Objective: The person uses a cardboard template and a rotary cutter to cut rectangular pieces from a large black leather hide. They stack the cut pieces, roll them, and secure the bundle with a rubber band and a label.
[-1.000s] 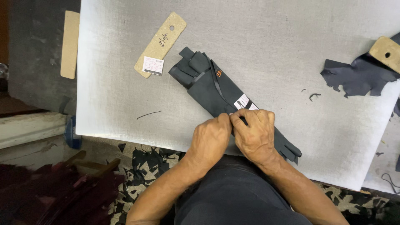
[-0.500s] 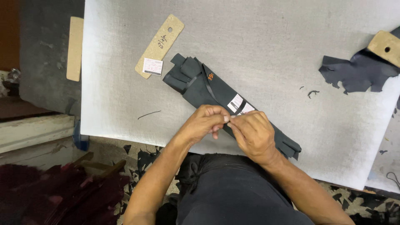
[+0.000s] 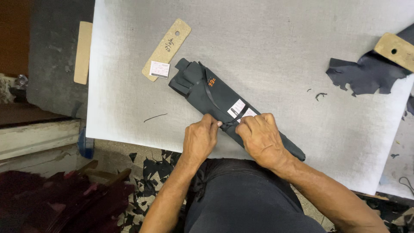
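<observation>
Head view: a dark bundle (image 3: 224,105) of stacked cut pieces lies diagonally near the middle of the grey table (image 3: 276,51), bound by a thin strap (image 3: 211,92). The left hand (image 3: 199,140) and right hand (image 3: 261,140) meet over its near half, fingers pinched on the strap ends. A cork template (image 3: 167,48) lies just far-left; dark scraps (image 3: 364,73) lie well apart, far right.

Matt dark leather bundle (image 3: 224,103) lies on rough grey felt-like table cover (image 3: 280,47).

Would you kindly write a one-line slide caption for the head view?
Left hand and right hand pinch a thin strip around a dark rolled bundle on a grey table.
</observation>
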